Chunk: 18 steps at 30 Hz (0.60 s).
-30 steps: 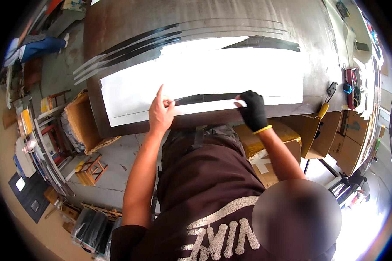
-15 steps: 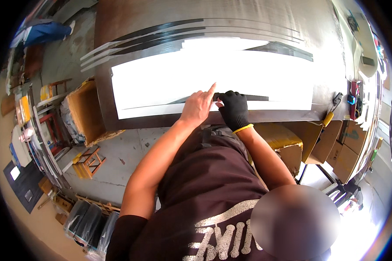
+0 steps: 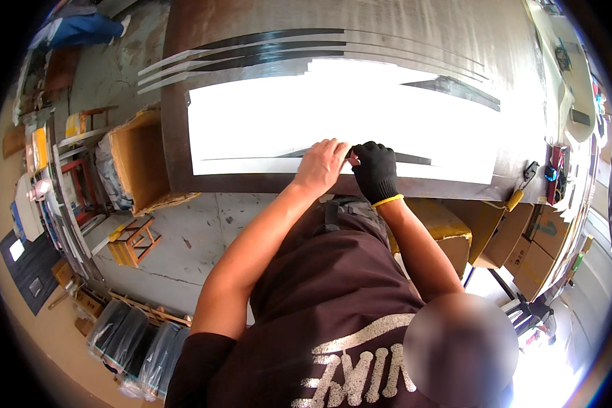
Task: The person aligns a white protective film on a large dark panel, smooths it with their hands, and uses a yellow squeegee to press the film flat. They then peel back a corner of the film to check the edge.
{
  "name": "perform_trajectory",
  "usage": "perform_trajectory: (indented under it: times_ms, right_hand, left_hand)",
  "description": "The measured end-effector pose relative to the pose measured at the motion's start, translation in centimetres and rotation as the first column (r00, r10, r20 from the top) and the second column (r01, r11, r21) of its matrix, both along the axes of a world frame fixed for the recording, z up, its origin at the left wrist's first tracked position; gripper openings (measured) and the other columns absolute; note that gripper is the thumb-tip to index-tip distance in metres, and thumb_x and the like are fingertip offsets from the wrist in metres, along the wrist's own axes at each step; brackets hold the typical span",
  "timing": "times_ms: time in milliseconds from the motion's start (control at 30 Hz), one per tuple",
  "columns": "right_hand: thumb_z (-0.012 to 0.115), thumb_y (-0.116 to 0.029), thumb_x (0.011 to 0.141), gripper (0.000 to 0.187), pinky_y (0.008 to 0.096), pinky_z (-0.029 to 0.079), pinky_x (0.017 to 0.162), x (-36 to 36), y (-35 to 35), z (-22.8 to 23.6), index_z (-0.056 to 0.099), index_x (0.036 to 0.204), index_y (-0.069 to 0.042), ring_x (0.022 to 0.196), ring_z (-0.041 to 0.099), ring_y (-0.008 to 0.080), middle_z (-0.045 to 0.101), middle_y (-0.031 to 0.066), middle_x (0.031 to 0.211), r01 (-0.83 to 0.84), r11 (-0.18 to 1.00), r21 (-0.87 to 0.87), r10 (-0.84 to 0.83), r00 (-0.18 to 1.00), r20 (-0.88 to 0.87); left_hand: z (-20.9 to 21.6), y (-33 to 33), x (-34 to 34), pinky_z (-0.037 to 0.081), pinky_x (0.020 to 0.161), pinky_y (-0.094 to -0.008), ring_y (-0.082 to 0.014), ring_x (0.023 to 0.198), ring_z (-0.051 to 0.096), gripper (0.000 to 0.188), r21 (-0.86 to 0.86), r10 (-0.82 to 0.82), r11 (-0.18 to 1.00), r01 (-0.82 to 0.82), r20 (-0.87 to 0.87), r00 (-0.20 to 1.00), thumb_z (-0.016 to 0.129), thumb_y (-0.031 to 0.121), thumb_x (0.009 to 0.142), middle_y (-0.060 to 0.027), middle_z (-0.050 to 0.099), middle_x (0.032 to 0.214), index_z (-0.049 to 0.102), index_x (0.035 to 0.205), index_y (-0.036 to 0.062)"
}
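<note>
A large white sheet (image 3: 251, 122) lies along the near side of the dark table (image 3: 442, 24), glaring in the light. Over its near edge my two hands meet, fingertip to fingertip. A thin dark strip (image 3: 415, 160) shows on both sides of them. My bare left hand (image 3: 321, 165) has its fingers curled together at the strip. Beside it, my right hand (image 3: 375, 168), in a black glove with a yellow cuff, is closed with the thumb toward the left fingers. The fingers hide the part of the strip between them.
Several long dark and pale strips (image 3: 272, 49) lie farther back on the table. A yellow-handled tool (image 3: 515, 199) is at the right edge, near a red box (image 3: 558, 174). An open cardboard box (image 3: 143, 160) stands left; more cartons (image 3: 540, 251) stand right. A person's blue-clad legs (image 3: 75, 31) show far left.
My left index finger, stretched out before, is now curled in with the others. The whole view has shifted slightly; my right hand stays closed beside the left.
</note>
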State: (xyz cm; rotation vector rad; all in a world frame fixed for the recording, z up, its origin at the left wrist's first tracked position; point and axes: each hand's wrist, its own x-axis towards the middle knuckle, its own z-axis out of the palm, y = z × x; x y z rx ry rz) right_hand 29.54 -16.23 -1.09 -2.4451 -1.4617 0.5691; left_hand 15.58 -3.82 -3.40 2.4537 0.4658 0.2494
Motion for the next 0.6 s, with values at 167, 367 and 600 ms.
perform_trajectory:
  times_ms: [167,367,600]
  right_hand:
    - [0.075,-0.026,0.095,0.012,0.0474,0.052,0.085,0.10,-0.22,-0.63,0.077,0.101,-0.016,0.095,0.072,0.0307,0.074,0.0076,0.098,-0.009,1.000,0.005,0.009,1.000,0.005]
    - [0.075,-0.028,0.095,0.015,0.0477,0.052,0.084,-0.04,-0.13,-0.41,0.077,0.103,-0.016,0.096,0.071,0.0309,0.074,0.0078,0.099,-0.008,1.000,-0.005,0.008,1.000,0.027]
    - [0.083,-0.023,0.088,0.012,0.0487,0.053,0.081,-0.21,-0.23,-0.61,0.077,0.095,-0.015,0.091,0.071,0.0336,0.074,0.0076,0.093,0.025,0.996,0.082,-0.028,0.999,0.035]
  left_hand:
    - [0.54,0.74,-0.96,0.058,0.085,-0.0442,-0.0317,0.095,0.069,0.013,-0.038,0.004,0.999,-0.005,-0.046,0.999,0.081,0.009,0.091,-0.0095,0.066,0.101,0.070,0.098,0.0059]
    - [0.69,0.41,-0.49,0.058,0.086,-0.0451,-0.0317,0.095,0.069,0.012,-0.040,0.002,0.999,-0.006,-0.089,0.996,0.079,0.010,0.092,-0.0103,0.065,0.100,0.070,0.098,0.0052]
    - [0.52,0.62,-0.62,0.058,0.085,-0.0460,-0.0326,0.095,0.070,0.011,-0.025,0.039,0.999,-0.042,-0.112,0.993,0.078,0.008,0.092,-0.0115,0.066,0.099,0.069,0.098,0.0056]
